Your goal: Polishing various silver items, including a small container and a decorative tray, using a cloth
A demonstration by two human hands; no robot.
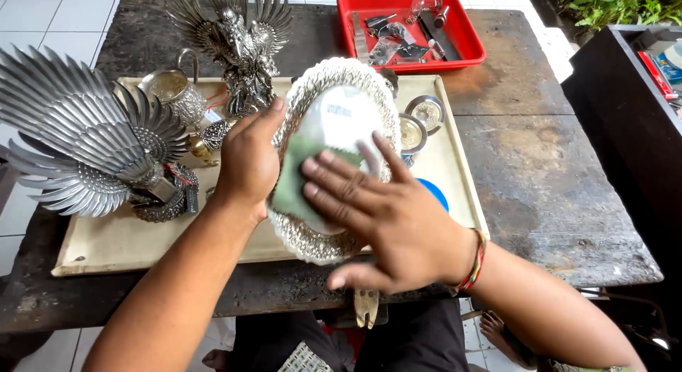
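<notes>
My left hand [249, 159] grips the left rim of an oval silver tray [334, 95] with an ornate beaded border, held tilted above the table. My right hand [376, 216] lies flat on the tray's smooth centre, pressing a green cloth [291, 180] against it. A braided red bracelet sits on my right wrist.
A cream board [455, 173] on the dark wooden table [554, 194] carries two winged silver bird statues [85, 137] [238, 38], a silver cup [174, 91], small round silver dishes [426, 112] and a blue lid [435, 191]. A red plastic tray [469, 38] of small tools stands at the back.
</notes>
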